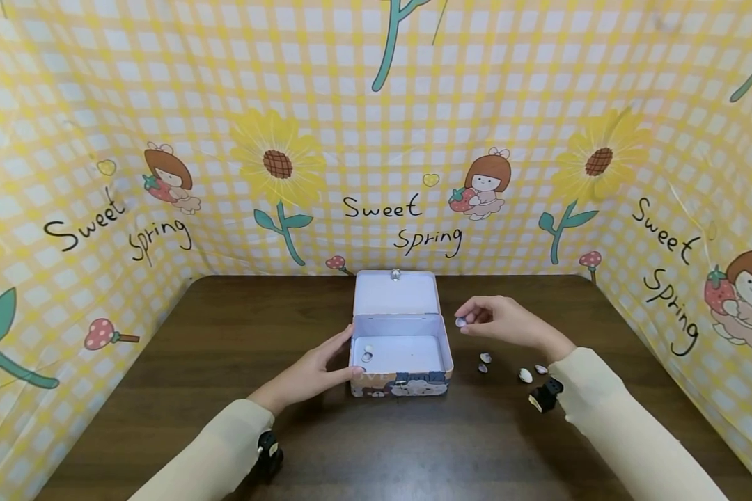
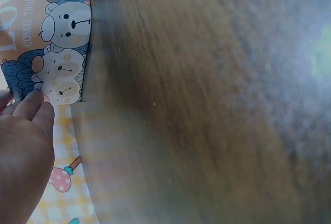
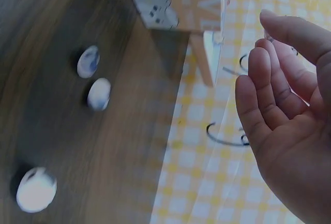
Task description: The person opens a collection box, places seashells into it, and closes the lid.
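An open tin box with cartoon bears on its front stands mid-table, lid tilted back. Two small shells lie in its left part. My left hand rests against the box's left wall, fingers straight, thumb at the front corner; the left wrist view shows the fingertips on the bear print. To the right of the box, my right hand is raised and pinches a small shell. In the right wrist view the right hand's fingers hide that shell.
Several loose shells lie on the brown table right of the box, also seen blurred in the right wrist view as shells. A yellow checked backdrop walls in the back and both sides.
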`<action>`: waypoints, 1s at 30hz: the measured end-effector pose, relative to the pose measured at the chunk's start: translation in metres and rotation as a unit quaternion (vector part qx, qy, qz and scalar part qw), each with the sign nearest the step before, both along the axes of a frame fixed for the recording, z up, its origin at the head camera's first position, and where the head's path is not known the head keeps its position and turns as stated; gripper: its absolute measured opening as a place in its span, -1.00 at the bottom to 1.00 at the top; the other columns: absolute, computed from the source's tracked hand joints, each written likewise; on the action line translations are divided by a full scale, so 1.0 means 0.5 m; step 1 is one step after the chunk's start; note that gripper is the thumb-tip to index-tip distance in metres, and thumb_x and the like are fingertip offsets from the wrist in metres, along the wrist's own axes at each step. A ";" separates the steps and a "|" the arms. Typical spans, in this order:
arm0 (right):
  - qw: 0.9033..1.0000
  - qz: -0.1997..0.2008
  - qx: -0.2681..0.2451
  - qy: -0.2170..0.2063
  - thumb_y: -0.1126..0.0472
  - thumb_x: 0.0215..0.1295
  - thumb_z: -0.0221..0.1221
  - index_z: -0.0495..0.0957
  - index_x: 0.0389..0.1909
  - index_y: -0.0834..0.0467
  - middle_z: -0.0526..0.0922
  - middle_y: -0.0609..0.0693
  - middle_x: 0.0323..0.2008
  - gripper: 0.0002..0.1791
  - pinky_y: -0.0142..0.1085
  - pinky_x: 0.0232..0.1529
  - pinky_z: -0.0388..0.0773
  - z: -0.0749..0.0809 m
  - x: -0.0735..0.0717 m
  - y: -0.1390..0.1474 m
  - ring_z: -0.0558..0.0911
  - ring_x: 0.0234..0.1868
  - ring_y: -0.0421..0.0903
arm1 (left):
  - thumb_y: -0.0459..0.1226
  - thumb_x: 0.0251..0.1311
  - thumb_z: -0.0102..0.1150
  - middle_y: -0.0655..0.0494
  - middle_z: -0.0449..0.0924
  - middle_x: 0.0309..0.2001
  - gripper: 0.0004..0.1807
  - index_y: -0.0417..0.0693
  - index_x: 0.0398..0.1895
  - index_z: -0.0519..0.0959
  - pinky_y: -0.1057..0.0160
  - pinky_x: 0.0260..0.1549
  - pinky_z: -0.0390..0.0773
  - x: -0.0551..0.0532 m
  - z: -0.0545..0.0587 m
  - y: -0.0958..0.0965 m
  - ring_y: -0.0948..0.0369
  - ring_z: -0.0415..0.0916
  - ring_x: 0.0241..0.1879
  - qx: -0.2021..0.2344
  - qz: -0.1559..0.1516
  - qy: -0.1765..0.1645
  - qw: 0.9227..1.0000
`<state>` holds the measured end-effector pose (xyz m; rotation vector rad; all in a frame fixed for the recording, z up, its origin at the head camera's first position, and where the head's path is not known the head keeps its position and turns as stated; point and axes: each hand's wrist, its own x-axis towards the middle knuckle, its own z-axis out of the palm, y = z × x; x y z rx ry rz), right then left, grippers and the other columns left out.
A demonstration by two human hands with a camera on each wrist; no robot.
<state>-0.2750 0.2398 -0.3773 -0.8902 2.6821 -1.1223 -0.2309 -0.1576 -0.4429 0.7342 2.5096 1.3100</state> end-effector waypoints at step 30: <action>0.997 0.067 -0.036 0.007 0.20 0.30 0.36 0.67 -0.04 0.12 0.62 -0.12 -0.33 -0.77 -0.31 -0.27 0.56 -0.019 -0.003 -0.177 0.58 -0.28 -0.15 | 0.00 0.32 0.29 0.04 -0.14 0.60 -0.03 0.07 0.63 -0.06 -0.17 0.36 0.14 0.000 -0.002 0.002 -0.02 -0.01 0.51 0.011 0.005 -0.003 1.000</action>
